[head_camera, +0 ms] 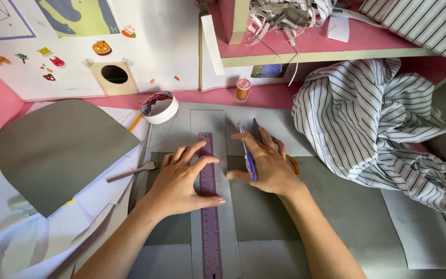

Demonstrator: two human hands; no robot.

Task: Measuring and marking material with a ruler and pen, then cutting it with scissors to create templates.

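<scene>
The long purple plastic ruler (pixel 210 206) lies lengthwise on a narrow pale grey fabric strip (pixel 222 155), which rests on larger grey felt sheets (pixel 336 206) covering the bench. The left hand (pixel 181 181) presses flat on the ruler, its fingers (pixel 194 152) spread across the upper part. The right hand (pixel 267 165), just right of the ruler, pinches a blue pen (pixel 249 155) together with dark-bladed, orange-handled scissors (pixel 290 161).

Step in hand, as judged: marking a line along the ruler edge. The next move calls for a steady ruler and the pen tip brought against its edge.

Beyond the left fingers lie a white tape roll (pixel 159 107) and an orange thread spool (pixel 242 89); left of them, a small fork (pixel 132 171) and a rounded grey card sheet (pixel 58 150). Right of the right fingers, a crumpled striped shirt (pixel 372 124) overlaps the felt and may crowd the working area.
</scene>
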